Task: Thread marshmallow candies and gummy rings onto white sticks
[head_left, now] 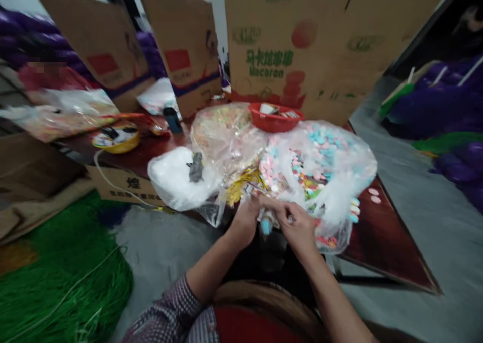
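My left hand point(247, 220) and my right hand point(300, 227) meet at the table's near edge, fingers closed around the top of a small clear plastic bag point(266, 226). A light blue piece shows at its lower end. My fingers hide the bag's neck, and the picture is slightly blurred there. Just beyond my left hand lies a bunch of gold twist ties point(241, 186). Right of them, a big clear bag point(341, 182) spreads open with pink, blue and other coloured pieces inside.
A red basket point(275, 119) stands behind the bags, before a tall cardboard box point(320, 46). To the left are a white bag point(173, 174), a yellow basket point(116, 139) and a dark bottle point(172, 120). Another person point(53, 76) sits far left. Green strands point(64, 272) cover the floor.
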Tool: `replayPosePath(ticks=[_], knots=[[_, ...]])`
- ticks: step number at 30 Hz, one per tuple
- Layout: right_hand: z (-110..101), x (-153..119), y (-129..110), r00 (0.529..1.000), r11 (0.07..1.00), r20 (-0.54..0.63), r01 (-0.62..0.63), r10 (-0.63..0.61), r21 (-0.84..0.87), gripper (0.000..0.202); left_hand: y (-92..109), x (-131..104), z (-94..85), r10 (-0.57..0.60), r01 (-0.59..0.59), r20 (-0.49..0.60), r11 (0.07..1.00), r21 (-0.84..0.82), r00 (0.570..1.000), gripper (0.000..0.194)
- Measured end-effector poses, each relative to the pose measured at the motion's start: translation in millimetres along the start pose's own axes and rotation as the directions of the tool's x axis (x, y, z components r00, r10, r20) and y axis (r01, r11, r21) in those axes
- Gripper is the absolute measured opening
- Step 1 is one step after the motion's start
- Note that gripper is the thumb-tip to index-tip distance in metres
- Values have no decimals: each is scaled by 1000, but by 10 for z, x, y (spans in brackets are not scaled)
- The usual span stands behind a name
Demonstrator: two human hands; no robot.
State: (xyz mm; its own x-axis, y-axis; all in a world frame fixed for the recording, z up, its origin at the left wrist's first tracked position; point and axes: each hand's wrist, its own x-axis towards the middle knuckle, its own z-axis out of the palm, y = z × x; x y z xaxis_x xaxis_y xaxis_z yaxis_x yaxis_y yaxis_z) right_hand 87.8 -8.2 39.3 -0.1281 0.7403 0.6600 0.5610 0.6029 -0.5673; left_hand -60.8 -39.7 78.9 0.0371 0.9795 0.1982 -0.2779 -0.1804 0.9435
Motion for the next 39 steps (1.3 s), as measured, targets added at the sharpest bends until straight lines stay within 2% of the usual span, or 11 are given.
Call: replayPosePath(ticks=[4,8,12,17,19,22,25,29,33,36,39], knots=[[-115,164,-67,993,1000,-119,-11,11,-2,15,-175,-92,6,-63,19,141,954,300,988,85],[-163,135,-238,983,986,-78,168,-165,24,17,-237,19,-59,-326,327,33,944,-37,945,98],[-137,44,-251,961,960,25,276,-277,44,21,-20,37,-165,-320,325,60,937,-129,946,97],[-232,80,-211,975,977,-51,215,-215,2,18,-69,-46,-145,-338,292,134,914,281,931,88],[-285,60,-252,972,973,-41,233,-232,7,17,-129,-46,-95,-397,391,2,904,170,918,81],[-315,-17,-273,983,982,30,181,-183,56,19,-121,-39,-68,-335,341,95,938,-63,938,73],[-325,-92,-176,997,987,72,-47,37,151,18,-59,-48,-94,-267,275,177,961,-23,947,35],[-381,-158,6,927,861,104,-373,360,346,13,-107,-91,-60,-169,31,358,932,362,918,20],[-455,-276,81,880,633,217,-457,422,624,25,-318,-116,72,-103,-152,438,846,510,893,34],[-560,-442,105,808,413,334,-549,486,727,36,-459,-153,193,-164,-169,533,837,521,830,37],[-784,-723,225,708,308,281,-582,648,753,41,-531,-195,256,-278,-128,613,836,534,740,39]])
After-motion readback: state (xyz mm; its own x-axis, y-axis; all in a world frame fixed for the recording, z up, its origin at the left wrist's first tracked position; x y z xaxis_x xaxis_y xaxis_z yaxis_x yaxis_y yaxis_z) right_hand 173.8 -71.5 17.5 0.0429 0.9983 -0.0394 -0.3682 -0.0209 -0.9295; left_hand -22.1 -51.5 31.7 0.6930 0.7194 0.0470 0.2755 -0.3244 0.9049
